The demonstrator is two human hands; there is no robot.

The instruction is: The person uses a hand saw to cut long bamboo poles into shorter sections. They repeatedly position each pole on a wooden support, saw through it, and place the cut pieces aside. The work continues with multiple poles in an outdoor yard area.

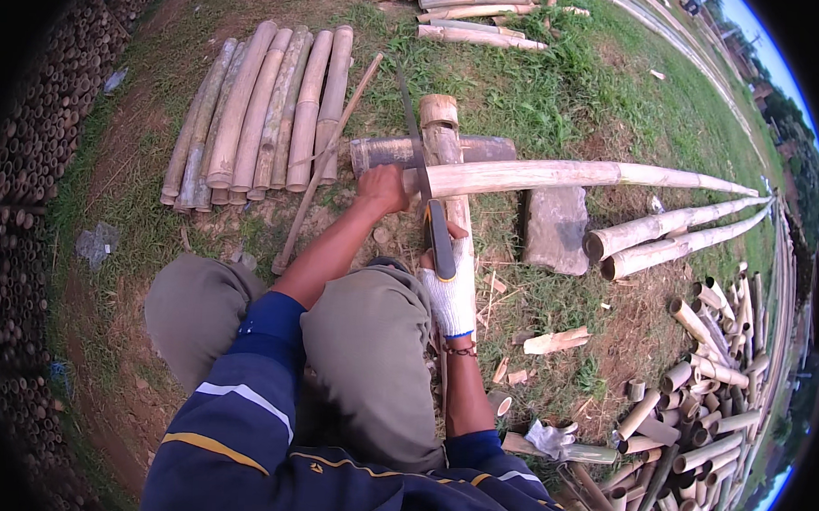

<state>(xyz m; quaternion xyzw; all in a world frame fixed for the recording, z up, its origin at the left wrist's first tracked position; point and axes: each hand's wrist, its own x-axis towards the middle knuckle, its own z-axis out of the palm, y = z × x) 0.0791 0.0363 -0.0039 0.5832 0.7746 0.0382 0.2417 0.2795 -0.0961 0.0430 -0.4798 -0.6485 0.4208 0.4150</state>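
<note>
Sawing step — gloved right hand [451, 289] closed round saw [428, 188] handle, blade on bamboo pole [568, 176] lying across wooden block [444, 138]; bare left hand [381, 188] clamps pole end. Further strokes likely need that steady hold.

I see my bare left hand [382, 189] pinning a long bamboo pole [577, 176] on a wooden block [444, 134]; my gloved right hand [449, 280] grips a saw [423, 160] across it.

The saw blade [413, 132] hides part of the bamboo pole [577, 175] beneath it, and the stacked cut pieces [705, 396] blur out toward the picture's right rim.
</note>
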